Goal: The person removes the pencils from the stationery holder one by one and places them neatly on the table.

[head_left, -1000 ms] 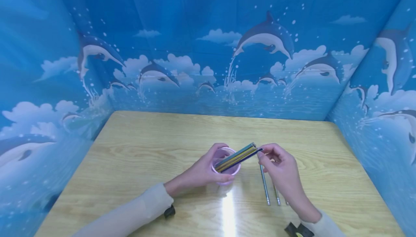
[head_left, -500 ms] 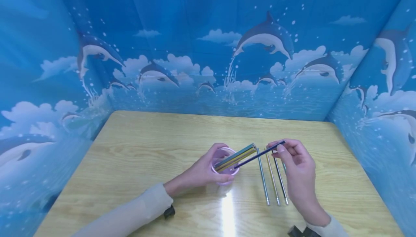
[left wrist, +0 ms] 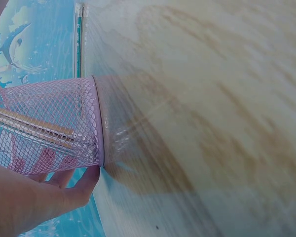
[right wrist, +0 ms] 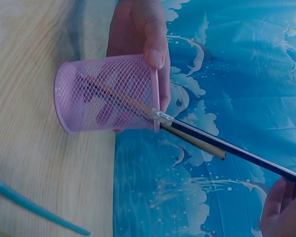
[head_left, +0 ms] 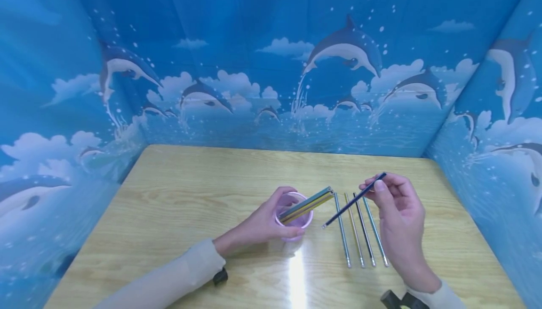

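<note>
We see the left hand point(head_left: 267, 219) curled round a mesh cup point(right wrist: 123, 74) half-veiling its pencils point(head_left: 307, 205); the right hand point(head_left: 400, 217), cropped in its wrist view, pinches a dark pencil point(head_left: 353, 201).

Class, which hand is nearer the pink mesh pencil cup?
Left: the left hand grips the pencil cup; the right hand, holding a dark pencil, is apart, to its right.
</note>
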### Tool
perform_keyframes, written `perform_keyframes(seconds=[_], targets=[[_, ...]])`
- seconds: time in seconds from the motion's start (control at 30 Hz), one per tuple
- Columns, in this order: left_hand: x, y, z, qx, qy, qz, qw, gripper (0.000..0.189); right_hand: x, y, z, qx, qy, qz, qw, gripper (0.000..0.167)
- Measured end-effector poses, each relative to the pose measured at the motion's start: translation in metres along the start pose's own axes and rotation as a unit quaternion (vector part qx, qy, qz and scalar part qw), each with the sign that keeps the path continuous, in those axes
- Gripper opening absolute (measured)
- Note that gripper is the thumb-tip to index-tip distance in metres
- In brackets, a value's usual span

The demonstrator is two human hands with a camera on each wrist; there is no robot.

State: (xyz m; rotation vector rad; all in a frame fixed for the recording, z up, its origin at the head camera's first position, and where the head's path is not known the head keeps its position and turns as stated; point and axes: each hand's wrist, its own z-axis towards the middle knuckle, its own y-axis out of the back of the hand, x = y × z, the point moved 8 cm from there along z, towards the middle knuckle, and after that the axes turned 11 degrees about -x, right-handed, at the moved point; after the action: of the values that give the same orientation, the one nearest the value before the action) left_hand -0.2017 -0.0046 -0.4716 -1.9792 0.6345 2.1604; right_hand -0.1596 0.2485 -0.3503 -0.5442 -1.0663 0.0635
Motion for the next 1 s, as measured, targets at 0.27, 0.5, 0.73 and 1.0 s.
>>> perform_keyframes(seconds=[0.27, 0.5, 0.73, 1.0], targets=[[0.001, 0.001, 0.001, -0.003, -0.002, 0.001, 1.0, 0.091, -0.006, 0.014, 0.009, 0.002, -0.025, -0.099, 0.9948, 0.014], [0.002, 0.002, -0.002, -0.005, 0.009, 0.002, 0.9999, 0.092, -0.015, 0.029, 0.019, -0.005, -0.049, -0.179, 0.9826, 0.023], [0.0, 0.003, -0.001, -0.009, 0.004, 0.004, 0.9999, 0.091, -0.031, 0.045, 0.036, 0.037, -0.08, -0.271, 0.9585, 0.025], [0.003, 0.0, 0.0, -0.002, 0.003, -0.003, 1.0, 0.093, -0.056, 0.077, 0.054, 0.081, -0.112, -0.382, 0.9138, 0.035]])
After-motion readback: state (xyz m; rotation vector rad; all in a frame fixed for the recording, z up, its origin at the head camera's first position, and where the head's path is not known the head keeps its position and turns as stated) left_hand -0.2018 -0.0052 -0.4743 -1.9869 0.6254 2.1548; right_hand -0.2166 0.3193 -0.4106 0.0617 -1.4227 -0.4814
